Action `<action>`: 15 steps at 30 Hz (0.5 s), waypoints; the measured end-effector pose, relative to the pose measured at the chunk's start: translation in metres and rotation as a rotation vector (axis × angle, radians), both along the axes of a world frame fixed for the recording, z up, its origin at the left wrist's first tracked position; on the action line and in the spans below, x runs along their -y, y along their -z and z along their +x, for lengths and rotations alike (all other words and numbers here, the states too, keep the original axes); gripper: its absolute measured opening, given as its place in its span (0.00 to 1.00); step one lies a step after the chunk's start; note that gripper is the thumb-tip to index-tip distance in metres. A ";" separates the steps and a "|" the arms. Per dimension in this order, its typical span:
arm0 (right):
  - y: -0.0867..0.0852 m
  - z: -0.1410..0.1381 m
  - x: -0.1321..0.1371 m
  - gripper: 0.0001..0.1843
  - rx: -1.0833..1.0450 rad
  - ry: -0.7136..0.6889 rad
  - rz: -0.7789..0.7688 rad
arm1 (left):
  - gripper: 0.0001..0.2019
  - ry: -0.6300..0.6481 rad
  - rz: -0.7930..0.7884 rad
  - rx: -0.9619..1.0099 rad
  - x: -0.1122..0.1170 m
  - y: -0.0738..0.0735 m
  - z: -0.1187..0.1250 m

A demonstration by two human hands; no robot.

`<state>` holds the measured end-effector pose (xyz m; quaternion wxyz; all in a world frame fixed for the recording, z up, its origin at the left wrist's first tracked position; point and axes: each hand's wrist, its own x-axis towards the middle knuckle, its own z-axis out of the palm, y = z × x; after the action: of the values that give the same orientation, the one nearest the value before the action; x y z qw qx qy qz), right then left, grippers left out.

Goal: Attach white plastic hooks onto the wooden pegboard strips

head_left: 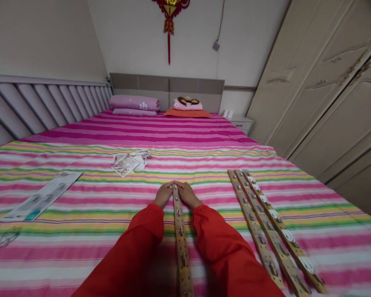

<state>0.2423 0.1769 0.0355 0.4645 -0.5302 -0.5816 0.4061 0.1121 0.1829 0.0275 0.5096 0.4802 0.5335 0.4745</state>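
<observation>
A long wooden strip (181,239) with a row of metal hooks lies on the striped bedsheet (89,198), running away from me between my red sleeves. My left hand (163,194) and my right hand (188,194) meet at its far end, fingers curled and pinched together on the strip's tip. What exactly the fingertips grip there is too small to see.
Three more hooked wooden strips (272,231) lie side by side on the bed at my right. A clear plastic packet (128,162) lies ahead, a long printed package (43,196) at the left. Pillows (135,104) at the headboard, wardrobe (327,90) on the right.
</observation>
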 end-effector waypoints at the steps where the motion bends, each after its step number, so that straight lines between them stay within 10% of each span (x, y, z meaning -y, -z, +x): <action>1: 0.000 -0.001 0.000 0.14 -0.009 0.000 -0.008 | 0.19 0.005 -0.004 0.008 0.000 -0.001 0.001; 15: 0.009 0.003 0.002 0.22 -0.184 0.014 -0.048 | 0.30 -0.120 -0.015 0.036 0.020 -0.004 0.000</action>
<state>0.2454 0.1753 0.0263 0.5058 -0.5057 -0.5230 0.4635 0.1119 0.1632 0.0310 0.4931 0.4349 0.5557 0.5088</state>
